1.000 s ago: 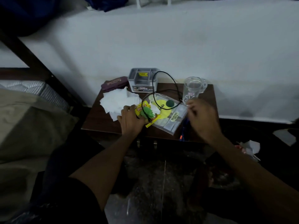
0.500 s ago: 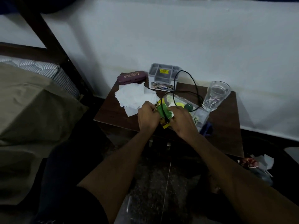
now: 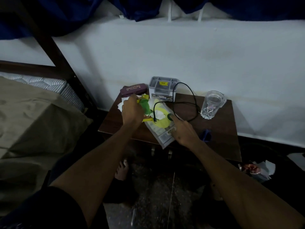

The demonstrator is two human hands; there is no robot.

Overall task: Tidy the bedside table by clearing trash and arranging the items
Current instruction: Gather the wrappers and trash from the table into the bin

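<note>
On the dark wooden bedside table (image 3: 217,129) my left hand (image 3: 132,109) grips a crumpled green and yellow wrapper (image 3: 146,104) together with white tissue (image 3: 121,104) at the table's left side. My right hand (image 3: 183,133) rests on a clear plastic packet (image 3: 162,129) with a yellow print, the forefinger stretched toward a green spot on it. The packet overhangs the front edge. A black cable (image 3: 189,100) loops over the packet. At the back stand a grey organiser box (image 3: 162,87), a maroon spectacle case (image 3: 133,89) and a clear glass (image 3: 212,104).
A small blue object (image 3: 205,135) lies near the table's front right. A bed with an olive cover (image 3: 33,123) and a dark frame post (image 3: 66,68) is on the left. Crumpled paper and a red wrapper (image 3: 257,168) lie on the floor at right. A bare foot (image 3: 122,169) is below the table.
My left hand has lifted the green wrapper and tissue toward the back left. My right hand let go of the wrapper and came down on the plastic packet.
</note>
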